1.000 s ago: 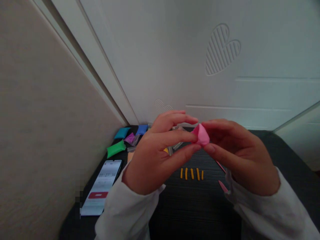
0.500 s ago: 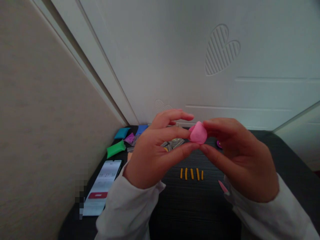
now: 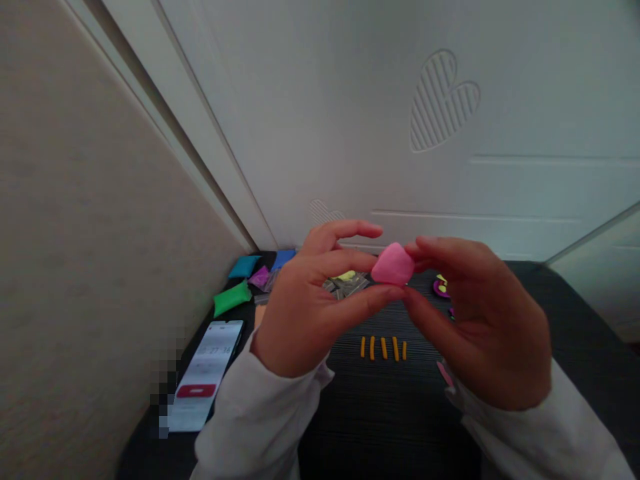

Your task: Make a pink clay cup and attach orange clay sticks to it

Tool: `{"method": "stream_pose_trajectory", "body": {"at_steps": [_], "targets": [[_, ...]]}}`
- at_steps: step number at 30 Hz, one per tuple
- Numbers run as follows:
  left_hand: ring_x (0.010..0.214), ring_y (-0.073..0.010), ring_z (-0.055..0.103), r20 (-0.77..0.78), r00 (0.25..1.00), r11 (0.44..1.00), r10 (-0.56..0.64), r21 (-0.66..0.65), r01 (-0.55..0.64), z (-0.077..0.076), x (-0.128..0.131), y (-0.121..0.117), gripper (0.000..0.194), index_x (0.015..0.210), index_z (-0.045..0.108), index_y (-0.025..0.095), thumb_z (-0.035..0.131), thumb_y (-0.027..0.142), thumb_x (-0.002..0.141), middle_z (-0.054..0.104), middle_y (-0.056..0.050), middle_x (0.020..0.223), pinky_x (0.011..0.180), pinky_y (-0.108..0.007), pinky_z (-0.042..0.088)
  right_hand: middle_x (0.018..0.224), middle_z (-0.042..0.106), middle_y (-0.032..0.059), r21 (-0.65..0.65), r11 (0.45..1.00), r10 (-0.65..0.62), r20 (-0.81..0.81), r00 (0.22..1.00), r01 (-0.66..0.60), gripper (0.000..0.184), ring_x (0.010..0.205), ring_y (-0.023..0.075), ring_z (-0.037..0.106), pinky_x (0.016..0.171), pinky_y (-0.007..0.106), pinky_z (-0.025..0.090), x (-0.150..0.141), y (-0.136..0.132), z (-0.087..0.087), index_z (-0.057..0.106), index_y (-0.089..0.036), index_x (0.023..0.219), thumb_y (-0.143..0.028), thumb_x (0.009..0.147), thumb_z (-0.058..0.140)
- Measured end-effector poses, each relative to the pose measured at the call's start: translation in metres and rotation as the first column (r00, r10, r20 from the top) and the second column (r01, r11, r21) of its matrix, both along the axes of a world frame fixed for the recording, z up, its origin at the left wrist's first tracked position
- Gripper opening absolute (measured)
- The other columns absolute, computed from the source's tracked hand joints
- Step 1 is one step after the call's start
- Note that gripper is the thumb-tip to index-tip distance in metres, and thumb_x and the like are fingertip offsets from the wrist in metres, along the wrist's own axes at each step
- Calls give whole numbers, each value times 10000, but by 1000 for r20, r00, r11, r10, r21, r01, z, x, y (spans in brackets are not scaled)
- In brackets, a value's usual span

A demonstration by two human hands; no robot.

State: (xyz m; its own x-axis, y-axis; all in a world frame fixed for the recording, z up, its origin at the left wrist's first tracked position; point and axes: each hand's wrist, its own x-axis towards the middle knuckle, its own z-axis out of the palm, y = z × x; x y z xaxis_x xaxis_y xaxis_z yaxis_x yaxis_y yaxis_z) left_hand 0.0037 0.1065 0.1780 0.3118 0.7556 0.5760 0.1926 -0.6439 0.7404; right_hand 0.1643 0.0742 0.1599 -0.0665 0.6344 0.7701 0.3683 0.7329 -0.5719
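A smooth lump of pink modelling clay (image 3: pixel 393 265) is held up above the table, between the fingertips of both hands. My left hand (image 3: pixel 320 293) pinches it from the left with thumb and index finger, its other fingers raised and apart. From the right, my right hand (image 3: pixel 485 320) grips the clay's edge with thumb and fingertips. Below the hands, several short orange-yellow clay strips (image 3: pixel 384 348) lie in a row on the black tabletop (image 3: pixel 380 413). A pink pointed piece (image 3: pixel 445 374) lies by my right cuff, partly hidden.
On the left lies a phone (image 3: pixel 207 373) with a lit screen. Behind it sit green (image 3: pixel 233 299), teal (image 3: pixel 244 267), purple (image 3: pixel 259 277) and blue (image 3: pixel 284 259) packets. Clear bags (image 3: pixel 353 287) lie behind my left hand. A purple and yellow piece (image 3: pixel 441 288) shows beside my right hand. A white panel (image 3: pixel 320 133) rises behind.
The pink clay has turned between my fingers and now looks wider, with its point less upright. My right hand has shifted slightly, uncovering more of the purple and yellow piece.
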Motion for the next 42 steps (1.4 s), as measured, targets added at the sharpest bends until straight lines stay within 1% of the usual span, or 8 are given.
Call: {"method": "stream_pose_trajectory", "body": {"at_steps": [5,8,11,18,25,29,35,42], "targets": [[1076,-200,501,-7,1000,1000,29,1,-29,2,3,-2,150,798,677,240,683,186,658,586,-25,1083,939,-349,384,1112,574,0,114,990,-96,130,987,81,601,1001,162,540,883,309,471,1,0,3,468,-251,1202,-1,673,604],[1087,-203,492,-28,999,999,44,-9,-45,3,3,-3,135,796,677,240,678,204,665,589,-30,1076,940,-347,376,1091,598,3,192,970,-192,228,955,149,556,990,153,549,876,266,481,1,0,6,490,-227,1180,-21,678,613],[1080,-204,497,-43,998,998,51,-19,-52,4,2,-3,118,790,682,239,674,224,672,588,-34,1073,928,-340,378,1073,614,4,223,958,-239,263,935,183,515,975,161,564,840,268,506,1,0,7,501,-234,1162,-42,695,606],[1076,-188,496,-27,1000,998,10,-63,-12,2,2,-2,103,776,685,242,673,220,676,594,-30,1057,932,-332,371,1086,607,1,223,962,-212,255,943,156,541,991,169,559,872,293,497,2,0,6,483,-246,1178,-24,697,595],[1082,-209,501,48,996,982,-75,-168,82,2,-1,0,33,665,683,215,689,186,653,600,-35,1049,921,-347,401,1107,595,7,219,970,-169,291,942,107,486,1001,149,550,858,250,499,4,-1,7,515,-219,1128,-50,687,628],[1029,-210,539,60,992,973,-112,-197,121,3,-2,-1,75,698,698,222,707,191,631,585,-28,1066,917,-347,410,1074,611,11,226,969,-163,285,945,100,458,998,134,555,874,231,483,5,0,8,520,-212,1112,-61,694,633],[1109,-212,483,54,997,977,-60,-202,70,4,2,-3,115,746,698,228,708,234,633,572,-31,1089,932,-327,400,1055,619,8,236,967,-164,293,942,95,432,981,124,563,880,226,476,4,1,10,521,-212,1102,-79,706,630],[1103,-208,481,48,999,978,7,-206,3,3,7,-7,109,765,692,227,683,261,662,568,-32,1084,932,-335,398,1075,615,-4,285,952,-199,307,931,109,514,991,140,565,862,268,495,3,2,11,475,-250,1167,-77,706,624]]}}
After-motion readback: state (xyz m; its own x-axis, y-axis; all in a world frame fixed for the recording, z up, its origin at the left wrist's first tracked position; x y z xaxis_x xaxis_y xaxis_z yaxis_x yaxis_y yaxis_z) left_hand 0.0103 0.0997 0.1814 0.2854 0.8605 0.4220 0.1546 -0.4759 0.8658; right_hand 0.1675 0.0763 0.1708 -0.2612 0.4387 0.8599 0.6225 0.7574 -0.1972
